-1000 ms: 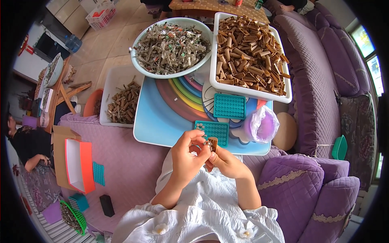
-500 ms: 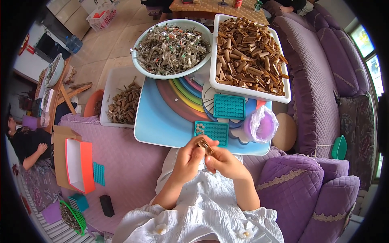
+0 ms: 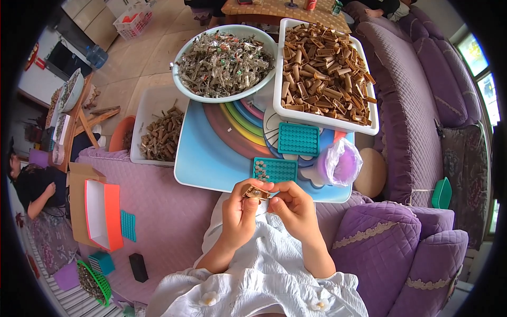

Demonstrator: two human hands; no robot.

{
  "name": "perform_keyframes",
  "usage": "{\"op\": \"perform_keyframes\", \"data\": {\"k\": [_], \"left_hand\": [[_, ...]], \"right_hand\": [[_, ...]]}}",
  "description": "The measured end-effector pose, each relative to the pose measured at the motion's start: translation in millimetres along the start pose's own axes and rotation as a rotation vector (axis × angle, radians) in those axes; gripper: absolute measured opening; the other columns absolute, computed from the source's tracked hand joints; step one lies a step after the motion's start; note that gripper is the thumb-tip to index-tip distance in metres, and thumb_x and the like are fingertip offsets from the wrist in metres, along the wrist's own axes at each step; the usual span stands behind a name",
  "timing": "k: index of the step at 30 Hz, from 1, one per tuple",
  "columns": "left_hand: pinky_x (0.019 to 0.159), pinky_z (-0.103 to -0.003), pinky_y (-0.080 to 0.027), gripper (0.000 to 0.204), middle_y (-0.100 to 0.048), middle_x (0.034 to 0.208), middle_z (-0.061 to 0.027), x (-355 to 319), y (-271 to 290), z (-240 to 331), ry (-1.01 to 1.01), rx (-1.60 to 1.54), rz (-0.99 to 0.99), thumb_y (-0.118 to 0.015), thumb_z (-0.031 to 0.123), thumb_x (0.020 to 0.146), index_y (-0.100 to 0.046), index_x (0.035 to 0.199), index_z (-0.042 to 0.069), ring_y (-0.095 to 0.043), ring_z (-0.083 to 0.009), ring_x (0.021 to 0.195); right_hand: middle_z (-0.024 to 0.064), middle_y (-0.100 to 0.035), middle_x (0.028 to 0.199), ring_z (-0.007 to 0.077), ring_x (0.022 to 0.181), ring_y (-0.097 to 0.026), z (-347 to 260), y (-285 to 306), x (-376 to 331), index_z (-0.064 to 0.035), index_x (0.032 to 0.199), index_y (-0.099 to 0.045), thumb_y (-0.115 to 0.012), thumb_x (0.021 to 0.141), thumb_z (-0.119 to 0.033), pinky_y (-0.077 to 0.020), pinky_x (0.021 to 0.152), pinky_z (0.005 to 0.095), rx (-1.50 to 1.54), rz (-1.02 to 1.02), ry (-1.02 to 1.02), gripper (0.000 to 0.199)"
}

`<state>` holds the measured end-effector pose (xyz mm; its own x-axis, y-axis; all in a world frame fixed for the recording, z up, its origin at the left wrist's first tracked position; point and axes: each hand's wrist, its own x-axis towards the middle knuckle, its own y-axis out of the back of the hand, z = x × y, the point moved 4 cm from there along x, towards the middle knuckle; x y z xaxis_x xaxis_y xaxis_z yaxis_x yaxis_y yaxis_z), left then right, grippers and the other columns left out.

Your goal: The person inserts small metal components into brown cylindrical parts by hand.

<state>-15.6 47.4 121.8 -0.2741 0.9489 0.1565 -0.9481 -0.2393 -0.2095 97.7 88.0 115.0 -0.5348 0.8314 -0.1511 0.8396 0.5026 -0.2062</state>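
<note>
In front of my lap, a small open brown shell piece is gripped between the thumb and fingers of my left hand. Something small and shiny shows inside the shell. My right hand pinches at its right end, and what lies between those fingertips is partly hidden. Just beyond my fingers is a teal tray with many small pits, and small round beige pieces sit in its left part. A second teal pitted tray lies farther off, with no such pieces visible in it.
On the blue rainbow-patterned table stand a bowl of clear plastic bits, a white bin of brown shells and a bag-lined purple cup. Left of it are a bin of brown pieces and an orange box. Another person sits far left.
My hands have turned the brown shell so its open side shows, and its inside is visible. The right hand has moved slightly right, its fingers now at the shell's end.
</note>
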Motion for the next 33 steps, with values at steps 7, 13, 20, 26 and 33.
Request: {"op": "perform_keyframes", "data": {"k": [7, 13, 20, 26, 33], "left_hand": [[0.064, -0.022, -0.045, 0.026, -0.057, 0.097, -0.0116, -1.6, 1.4, -7.8, 0.04, 0.054, -0.013, -0.042, 0.018, 0.088, -0.044, 0.105, -0.002, -0.055, -0.0126, 0.083], [0.064, -0.025, -0.049, 0.029, -0.054, 0.098, -0.0109, -2.1, 3.9, -15.3, 0.117, -0.148, 0.055, -0.042, 0.017, 0.088, -0.04, 0.11, -0.001, -0.055, -0.0142, 0.084], [0.073, -0.033, -0.051, 0.029, -0.054, 0.097, -0.0121, 0.5, 1.2, -31.1, 0.157, -0.295, 0.112, -0.044, 0.015, 0.087, -0.039, 0.113, 0.004, -0.057, -0.0205, 0.087], [0.075, -0.034, -0.05, 0.028, -0.055, 0.097, -0.013, 2.8, -2.9, -36.5, 0.234, -0.349, 0.091, -0.044, 0.013, 0.087, -0.039, 0.113, 0.004, -0.057, -0.021, 0.087], [0.077, -0.035, -0.049, 0.031, -0.055, 0.095, -0.014, 3.8, -11.2, -58.9, 0.446, -0.771, 0.079, -0.046, 0.014, 0.086, -0.038, 0.116, 0.007, -0.058, -0.0225, 0.084]], "right_hand": [[0.0051, -0.056, 0.074, 0.0077, 0.064, -0.052, 2.8, 1.6, 1.0, 0.0019, 0.096, -0.046, -0.048, 0.082, -0.001, -0.0435, 0.058, 0.0198, -0.154, 0.064, 0.087, 0.015], [0.0075, -0.057, 0.076, 0.0094, 0.065, -0.054, 3.1, 0.4, 4.8, 0.001, 0.101, -0.046, -0.048, 0.078, 0.006, -0.0435, 0.058, 0.0205, -0.443, 0.028, 0.128, 0.023], [0.008, -0.055, 0.084, 0.0123, 0.077, -0.055, 17.8, 1.6, 14.9, 0.003, 0.102, -0.046, -0.046, 0.076, 0.011, -0.044, 0.066, 0.0218, -0.435, 0.049, 0.259, 0.027], [0.0078, -0.056, 0.086, 0.0113, 0.08, -0.054, 23.2, 9.0, 12.9, 0.0045, 0.099, -0.047, -0.047, 0.076, 0.012, -0.0433, 0.07, 0.0213, -0.416, 0.061, 0.167, 0.024], [0.006, -0.054, 0.092, 0.0118, 0.084, -0.053, 34.4, 23.3, 10.5, 0.0031, 0.098, -0.046, -0.046, 0.076, 0.009, -0.0414, 0.075, 0.0209, 0.062, 0.016, -0.049, 0.023]]}}
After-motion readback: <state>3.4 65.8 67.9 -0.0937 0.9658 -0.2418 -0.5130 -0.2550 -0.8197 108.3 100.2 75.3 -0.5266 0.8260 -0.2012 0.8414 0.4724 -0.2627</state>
